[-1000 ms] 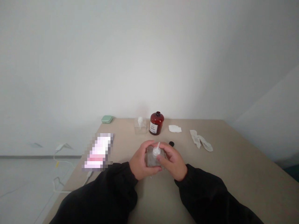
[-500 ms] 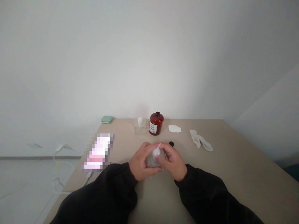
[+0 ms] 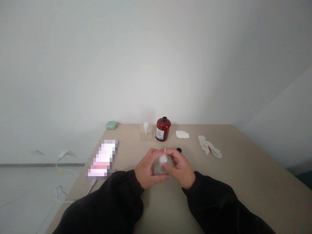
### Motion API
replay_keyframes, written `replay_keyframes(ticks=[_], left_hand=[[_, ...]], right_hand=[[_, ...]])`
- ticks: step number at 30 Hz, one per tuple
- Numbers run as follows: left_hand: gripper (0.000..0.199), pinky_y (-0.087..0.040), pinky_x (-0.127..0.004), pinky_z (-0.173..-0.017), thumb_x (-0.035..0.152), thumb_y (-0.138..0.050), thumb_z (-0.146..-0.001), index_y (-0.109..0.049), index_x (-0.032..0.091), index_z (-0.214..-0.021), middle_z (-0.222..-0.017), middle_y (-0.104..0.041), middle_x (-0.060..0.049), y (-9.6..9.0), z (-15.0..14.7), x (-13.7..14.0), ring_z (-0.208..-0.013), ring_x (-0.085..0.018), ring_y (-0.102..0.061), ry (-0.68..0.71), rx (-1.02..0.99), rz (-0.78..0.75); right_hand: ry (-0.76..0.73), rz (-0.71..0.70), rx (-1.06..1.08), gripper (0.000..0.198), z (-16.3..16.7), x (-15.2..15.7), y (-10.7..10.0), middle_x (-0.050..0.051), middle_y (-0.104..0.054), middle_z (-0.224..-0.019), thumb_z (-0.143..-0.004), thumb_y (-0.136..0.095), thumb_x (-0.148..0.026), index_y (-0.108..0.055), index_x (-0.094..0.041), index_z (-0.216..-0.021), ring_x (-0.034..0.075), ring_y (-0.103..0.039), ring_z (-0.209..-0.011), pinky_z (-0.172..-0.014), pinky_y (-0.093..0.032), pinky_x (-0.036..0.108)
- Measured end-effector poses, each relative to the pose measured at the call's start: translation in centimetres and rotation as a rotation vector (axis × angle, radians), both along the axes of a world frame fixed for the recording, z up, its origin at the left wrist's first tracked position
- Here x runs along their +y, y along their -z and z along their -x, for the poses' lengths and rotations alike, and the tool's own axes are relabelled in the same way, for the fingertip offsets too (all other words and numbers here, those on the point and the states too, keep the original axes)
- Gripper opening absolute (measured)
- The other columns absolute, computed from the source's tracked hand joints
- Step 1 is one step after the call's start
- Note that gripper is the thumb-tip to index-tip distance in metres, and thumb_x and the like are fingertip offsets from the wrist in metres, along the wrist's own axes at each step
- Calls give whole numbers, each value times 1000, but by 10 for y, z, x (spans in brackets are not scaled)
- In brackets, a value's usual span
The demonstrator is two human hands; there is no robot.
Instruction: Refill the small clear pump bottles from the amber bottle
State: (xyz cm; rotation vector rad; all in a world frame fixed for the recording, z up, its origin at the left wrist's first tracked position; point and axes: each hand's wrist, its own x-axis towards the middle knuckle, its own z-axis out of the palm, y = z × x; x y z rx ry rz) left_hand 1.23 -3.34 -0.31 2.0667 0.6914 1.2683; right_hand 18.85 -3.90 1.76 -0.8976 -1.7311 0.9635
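In the middle of the table, my left hand [image 3: 149, 169] is wrapped round the side of a clear, square-bodied pump bottle [image 3: 159, 169]. My right hand [image 3: 180, 168] closes its fingers and thumb on the white pump head [image 3: 163, 159] at the bottle's top. The pump's short spout points away from me. Fingers cover much of the bottle's sides. Just beyond my right fingers, a small black cap [image 3: 179, 150] lies on the table.
A second clear square bottle [image 3: 146, 135] with a white top stands at the back beside a dark red labelled bottle [image 3: 163, 129]. Crumpled white tissues [image 3: 182, 134] lie to the right. Leftward are a blurred-out phone [image 3: 103, 159], its white cable [image 3: 91, 187] and a green case [image 3: 111, 125].
The pump head's spout has turned slightly to the left, from leaning right to pointing nearly straight away. Both hands stay in almost the same place.
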Motion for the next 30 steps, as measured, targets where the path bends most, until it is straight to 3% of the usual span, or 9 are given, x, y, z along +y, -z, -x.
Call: replay_keyframes(ticks=[6, 11, 17, 23, 30], left_hand=[[70, -45, -40, -85, 36, -76, -71, -41, 28, -131, -108, -49, -6, 0, 0, 0, -97, -24, -52, -6, -6, -13], [71, -46, -39, -83, 36, -77, -70, -41, 28, -130, -107, -49, -6, 1, 0, 0, -95, -24, -53, -7, 1, 4], [70, -45, -38, -84, 35, -76, -71, -40, 29, -131, -107, -48, -5, 0, -1, 0, -96, -23, -53, 6, -19, -21], [72, -45, -39, -84, 33, -76, -70, -40, 29, -132, -108, -48, -6, -1, -1, 0, -96, -23, -53, 9, 4, 5], [72, -45, -41, -86, 36, -76, -71, -40, 29, -133, -110, -49, -6, 1, 0, 0, -98, -24, -53, 0, 0, -6]], right_hand=[[-27, -147, -40, 25, -2, 1, -5, 10, -65, -113, -85, -59, -29, -63, -23, -109, 25, -59, -108, -96, -44, 43], [1, -44, -13, 27, -1, 1, -2, 8, -65, -110, -82, -64, -31, -60, -23, -107, 24, -61, -102, -90, -49, 40], [-21, -136, -39, 26, -2, 1, -5, 10, -64, -113, -84, -60, -27, -62, -23, -109, 25, -59, -109, -97, -44, 44], [3, -38, -14, 29, -1, 0, -2, 8, -65, -111, -81, -64, -31, -59, -23, -108, 23, -61, -102, -89, -49, 39], [-14, -152, -59, 23, -1, 0, -10, 8, -66, -110, -84, -59, -27, -63, -23, -106, 24, -60, -104, -93, -46, 41]])
